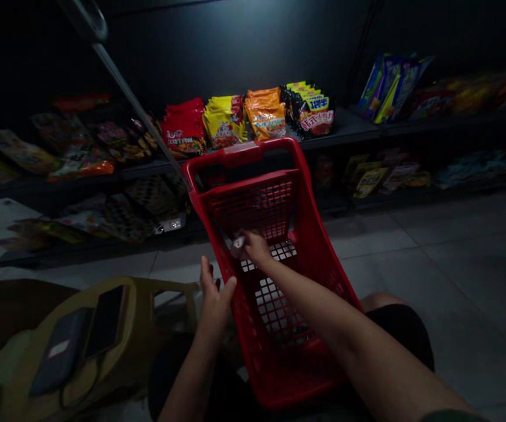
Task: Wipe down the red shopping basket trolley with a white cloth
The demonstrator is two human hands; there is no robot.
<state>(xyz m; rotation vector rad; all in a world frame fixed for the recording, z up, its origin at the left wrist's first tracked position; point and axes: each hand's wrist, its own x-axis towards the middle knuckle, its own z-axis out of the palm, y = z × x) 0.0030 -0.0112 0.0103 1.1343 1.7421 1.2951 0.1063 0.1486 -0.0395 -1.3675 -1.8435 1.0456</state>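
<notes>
A red plastic shopping basket (256, 363) with lattice walls and floor stands in front of me, between my knees. My right hand (256, 249) reaches down inside it, near the far left wall. Its fingers are closed on a small whitish crumpled thing (238, 242), too dark and blurred to name. Just outside the basket's left rim is my left hand (214, 293), with thumb and fingers apart and nothing in it. A long metal pole (136, 105), perhaps the basket's handle, slants up and left from the far left corner.
To the left, a yellowish plastic stool (141, 310) bears a black phone (107, 319) and a dark pouch-like object (61, 351) with a cable. Behind the basket, a dark shelf (353, 126) holds red, yellow, orange and black noodle packs (265, 114) and other snack bags (391, 88).
</notes>
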